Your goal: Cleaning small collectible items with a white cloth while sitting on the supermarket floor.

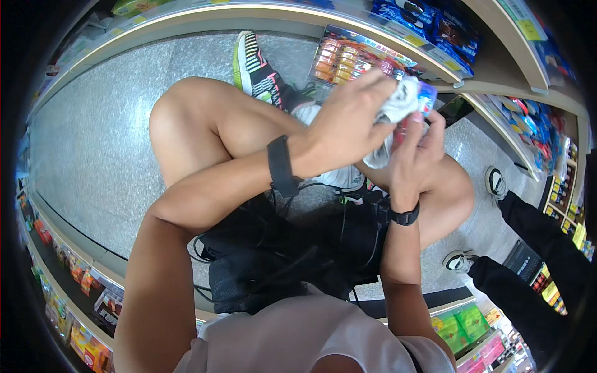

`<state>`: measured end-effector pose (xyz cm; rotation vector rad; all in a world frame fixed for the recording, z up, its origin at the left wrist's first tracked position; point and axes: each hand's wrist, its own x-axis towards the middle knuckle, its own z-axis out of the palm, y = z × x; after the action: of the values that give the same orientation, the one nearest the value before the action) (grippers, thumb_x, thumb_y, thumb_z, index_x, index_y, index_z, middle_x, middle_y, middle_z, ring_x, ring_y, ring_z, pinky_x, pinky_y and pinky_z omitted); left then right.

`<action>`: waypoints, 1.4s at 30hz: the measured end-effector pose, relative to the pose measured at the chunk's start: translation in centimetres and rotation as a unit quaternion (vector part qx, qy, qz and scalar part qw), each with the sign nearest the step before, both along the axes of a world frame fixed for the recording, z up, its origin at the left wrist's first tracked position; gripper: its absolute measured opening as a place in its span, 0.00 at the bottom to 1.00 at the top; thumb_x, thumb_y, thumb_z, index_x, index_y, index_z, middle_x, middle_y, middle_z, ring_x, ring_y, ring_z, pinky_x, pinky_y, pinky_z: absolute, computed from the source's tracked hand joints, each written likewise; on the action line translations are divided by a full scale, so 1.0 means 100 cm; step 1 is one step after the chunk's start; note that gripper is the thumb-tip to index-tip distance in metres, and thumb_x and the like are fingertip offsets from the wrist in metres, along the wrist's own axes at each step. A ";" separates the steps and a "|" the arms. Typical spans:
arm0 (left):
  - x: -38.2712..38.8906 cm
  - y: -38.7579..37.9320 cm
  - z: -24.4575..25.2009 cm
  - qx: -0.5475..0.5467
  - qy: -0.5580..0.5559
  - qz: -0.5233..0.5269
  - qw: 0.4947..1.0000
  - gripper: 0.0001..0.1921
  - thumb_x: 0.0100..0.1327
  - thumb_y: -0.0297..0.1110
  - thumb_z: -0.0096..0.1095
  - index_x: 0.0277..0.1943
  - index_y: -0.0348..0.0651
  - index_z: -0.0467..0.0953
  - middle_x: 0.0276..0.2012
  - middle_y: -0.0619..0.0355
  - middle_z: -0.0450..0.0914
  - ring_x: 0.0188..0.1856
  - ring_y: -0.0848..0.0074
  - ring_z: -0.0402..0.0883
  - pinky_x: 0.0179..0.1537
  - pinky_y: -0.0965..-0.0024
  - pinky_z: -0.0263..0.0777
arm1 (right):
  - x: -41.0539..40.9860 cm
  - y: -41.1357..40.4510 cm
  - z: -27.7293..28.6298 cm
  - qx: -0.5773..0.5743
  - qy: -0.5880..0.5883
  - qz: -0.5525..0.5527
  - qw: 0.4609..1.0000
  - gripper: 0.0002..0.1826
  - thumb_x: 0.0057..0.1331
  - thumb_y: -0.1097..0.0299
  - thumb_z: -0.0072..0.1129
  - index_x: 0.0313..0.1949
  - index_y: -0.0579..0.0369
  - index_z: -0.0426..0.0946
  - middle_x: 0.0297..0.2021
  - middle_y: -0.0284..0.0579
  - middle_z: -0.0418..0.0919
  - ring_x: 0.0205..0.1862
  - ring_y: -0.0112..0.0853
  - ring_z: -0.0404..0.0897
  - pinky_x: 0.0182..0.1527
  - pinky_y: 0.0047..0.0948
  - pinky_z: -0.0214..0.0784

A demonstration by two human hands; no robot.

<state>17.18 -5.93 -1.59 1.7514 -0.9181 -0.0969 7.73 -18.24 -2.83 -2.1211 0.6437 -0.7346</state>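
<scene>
My left hand (350, 114) reaches across above my crossed legs and grips a crumpled white cloth (405, 95). The cloth is pressed against a small blue and purple package (426, 99), which bears printing. My right hand (417, 151) pinches this package from below, thumb and fingers around its lower part. A reddish part (400, 132) shows between the two hands; whether it belongs to the same package I cannot tell. Just beyond my left hand lies a flat display pack (345, 58) with rows of small orange and yellow pieces under clear plastic.
A low shelf edge (261, 13) curves close ahead, with blue snack bags (415, 16) above it. More stocked shelves (88, 270) stand behind me at left. Another person's black-trousered legs (517, 289) are at right. A black bag (289, 261) and cables lie in my lap.
</scene>
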 end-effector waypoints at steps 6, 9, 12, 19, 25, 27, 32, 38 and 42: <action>-0.026 0.000 -0.004 -0.020 0.063 -0.074 0.995 0.17 0.53 0.22 0.71 0.44 0.29 0.73 0.39 0.42 0.73 0.41 0.44 0.76 0.40 0.55 0.72 | 0.001 -0.018 0.005 0.087 -0.049 -0.045 0.994 0.11 0.78 0.67 0.50 0.48 0.63 0.76 0.25 0.38 0.79 0.26 0.22 0.74 0.29 0.27 0.66; -0.016 0.000 -0.001 -0.003 0.055 -0.064 0.996 0.16 0.53 0.22 0.69 0.44 0.29 0.72 0.39 0.40 0.73 0.42 0.42 0.76 0.41 0.53 0.72 | 0.003 -0.005 0.013 0.063 -0.028 -0.019 0.997 0.11 0.79 0.68 0.49 0.48 0.63 0.76 0.27 0.39 0.78 0.28 0.23 0.73 0.32 0.26 0.66; -0.008 -0.002 -0.004 -0.006 0.034 -0.032 0.999 0.16 0.54 0.23 0.67 0.44 0.29 0.72 0.39 0.39 0.74 0.43 0.41 0.76 0.42 0.51 0.71 | 0.006 -0.003 0.006 -0.013 -0.036 0.074 0.997 0.15 0.80 0.67 0.43 0.56 0.65 0.74 0.42 0.51 0.76 0.42 0.35 0.74 0.47 0.35 0.67; 0.012 -0.005 -0.001 -0.054 0.025 0.025 0.998 0.15 0.57 0.25 0.68 0.44 0.28 0.74 0.37 0.39 0.75 0.40 0.44 0.77 0.43 0.53 0.72 | 0.010 0.002 0.003 -0.076 -0.034 0.160 0.984 0.28 0.82 0.62 0.39 0.75 0.63 0.60 0.58 0.59 0.67 0.60 0.46 0.69 0.66 0.41 0.59; -0.015 -0.001 0.001 -0.042 0.029 0.004 0.999 0.19 0.54 0.23 0.70 0.49 0.31 0.76 0.41 0.44 0.74 0.41 0.51 0.78 0.42 0.59 0.74 | 0.011 0.003 -0.017 0.104 -0.083 0.131 0.982 0.43 0.81 0.36 0.27 0.78 0.63 0.49 0.64 0.56 0.66 0.66 0.43 0.67 0.72 0.41 0.54; -0.024 -0.002 0.000 -0.061 0.038 -0.032 0.997 0.21 0.54 0.21 0.69 0.53 0.32 0.77 0.43 0.45 0.75 0.42 0.54 0.80 0.43 0.60 0.75 | 0.010 -0.004 -0.016 0.258 -0.126 0.089 0.954 0.42 0.80 0.34 0.28 0.75 0.62 0.54 0.61 0.52 0.70 0.61 0.37 0.72 0.67 0.38 0.61; -0.013 -0.004 0.004 -0.067 -0.036 -0.023 0.997 0.25 0.52 0.22 0.72 0.55 0.34 0.79 0.41 0.48 0.76 0.41 0.56 0.82 0.41 0.61 0.77 | 0.005 0.002 -0.027 0.438 -0.185 0.079 0.876 0.40 0.81 0.35 0.26 0.72 0.59 0.58 0.63 0.49 0.70 0.65 0.33 0.70 0.69 0.36 0.62; -0.031 -0.001 0.006 -0.051 -0.156 0.018 0.986 0.24 0.50 0.27 0.75 0.53 0.42 0.84 0.41 0.57 0.80 0.41 0.67 0.85 0.33 0.68 0.82 | 0.007 0.009 -0.018 0.439 -0.188 0.152 0.865 0.53 0.73 0.23 0.17 0.71 0.63 0.60 0.63 0.57 0.73 0.64 0.42 0.73 0.72 0.45 0.59; -0.036 -0.004 0.003 -0.030 -0.168 -0.031 0.985 0.24 0.50 0.26 0.75 0.53 0.42 0.84 0.43 0.57 0.80 0.40 0.68 0.85 0.35 0.67 0.81 | 0.001 -0.013 -0.012 0.525 -0.232 0.221 0.789 0.56 0.71 0.19 0.18 0.68 0.65 0.63 0.60 0.55 0.76 0.60 0.41 0.77 0.69 0.42 0.61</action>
<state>13.58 -6.35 -1.27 1.7109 -1.2070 0.1908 7.84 -19.56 -4.02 -0.9241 0.1586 -0.4227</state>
